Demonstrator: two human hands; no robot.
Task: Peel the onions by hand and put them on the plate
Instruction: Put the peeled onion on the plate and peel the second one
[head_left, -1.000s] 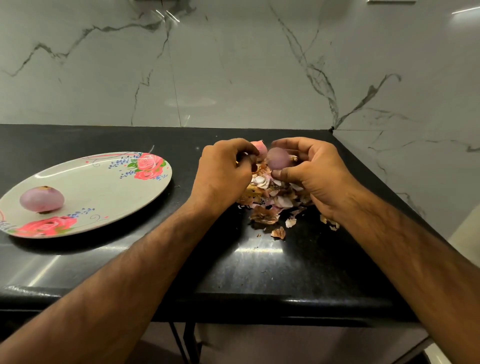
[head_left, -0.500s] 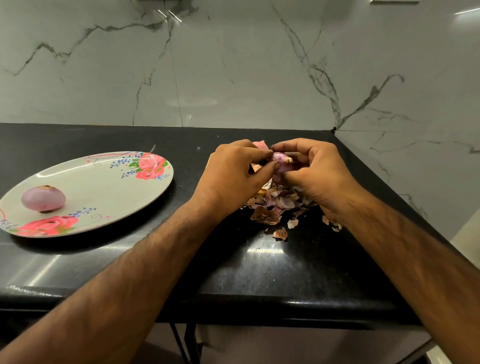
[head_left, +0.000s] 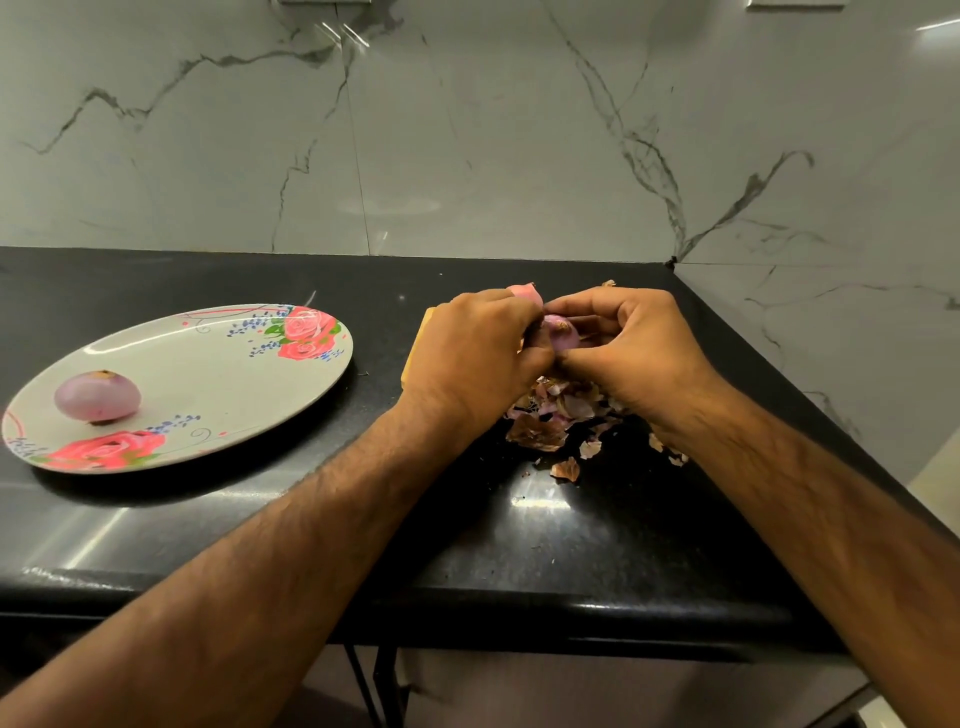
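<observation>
Black polished stone forms the tabletop (head_left: 571, 545), whose front edge runs across the lower part of the view. Two bare forearms reach over that edge and converge toward the right-centre of the surface. Just beyond the wrists lies a loose heap of peel scraps (head_left: 545, 431), brown and pale purple, with a few flakes scattered nearer the viewer and to the right.

Directly above the heap, the left hand (head_left: 472, 358) and the right hand (head_left: 634, 348) meet around a small purple onion (head_left: 562, 332). Both hands have their fingers curled; the thumbs and fingertips close on the onion from either side, so only its top shows between them. It is held off the tabletop, over the scraps.

To the left, well apart from the hands, a pale oval plate (head_left: 218, 364) with a rose pattern rests on the tabletop. One peeled onion (head_left: 97, 396) sits near its left end.

Behind the left hand's knuckles a pink piece (head_left: 525, 294) shows; its nature cannot be told. A white veined marble wall (head_left: 467, 130) closes the background.
</observation>
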